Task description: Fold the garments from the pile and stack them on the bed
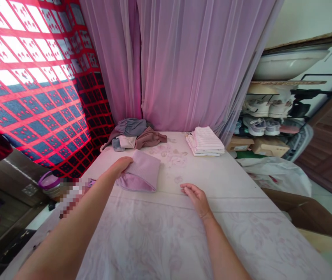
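Note:
A lilac ribbed garment (144, 169), folded into a rough square, lies on the light floral tabletop (168, 233). My left hand (124, 165) grips its left edge, the fingers partly hidden by the cloth. To the right of the garment, apart from it, my right hand (195, 196) hovers low over the surface with loosely bent fingers and nothing visible in it. Beyond the lilac cloth is a loose heap of grey, brown and pale clothes (133, 134). A neat stack of folded white and pink striped clothes (206, 142) sits at the far right.
Purple curtains (180, 66) hang behind the far edge, and a red-and-dark patterned cloth (75, 89) hangs at the left. At the right stand a rack with shoes (266, 107) and an open cardboard box (308, 214). A bucket with a purple rim (49, 182) is at the lower left.

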{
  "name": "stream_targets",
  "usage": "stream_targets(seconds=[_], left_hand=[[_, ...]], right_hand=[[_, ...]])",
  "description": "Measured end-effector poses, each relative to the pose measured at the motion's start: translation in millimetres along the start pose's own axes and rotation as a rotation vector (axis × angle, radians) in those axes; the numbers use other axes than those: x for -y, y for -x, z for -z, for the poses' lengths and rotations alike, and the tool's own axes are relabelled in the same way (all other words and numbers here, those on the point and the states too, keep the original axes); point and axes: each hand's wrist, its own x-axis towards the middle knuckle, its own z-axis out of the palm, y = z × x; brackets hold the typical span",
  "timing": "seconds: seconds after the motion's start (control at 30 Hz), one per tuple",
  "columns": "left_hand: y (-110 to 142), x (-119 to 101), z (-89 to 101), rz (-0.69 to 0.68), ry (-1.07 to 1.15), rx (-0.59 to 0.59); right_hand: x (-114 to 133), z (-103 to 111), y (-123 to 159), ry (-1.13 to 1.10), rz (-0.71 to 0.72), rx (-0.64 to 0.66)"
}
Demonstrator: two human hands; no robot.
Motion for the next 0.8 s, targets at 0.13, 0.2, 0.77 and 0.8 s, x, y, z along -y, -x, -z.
stream_targets(seconds=[0.13,0.2,0.77,0.8], left_hand=[[-10.0,28.3,15.2,0.079,-0.011,0.003],[-10.9,39.4,17.0,0.087,-0.024,0.021],[-4.1,64.0,14.8,-0.291,-0.729,-0.201],[-2.4,63.3,9.6,-0.391,-0.786,-0.212]], right_hand=[[0.2,-0.7,0.2,0.051,0.009,0.01],[-1.7,-0.8,0.0,0.078,0.027,0.011],[-12.7,-3.9,0.8,0.416,0.078,-0.014],[-9.1,-11.2,0.3,0.476,0.098,-0.018]])
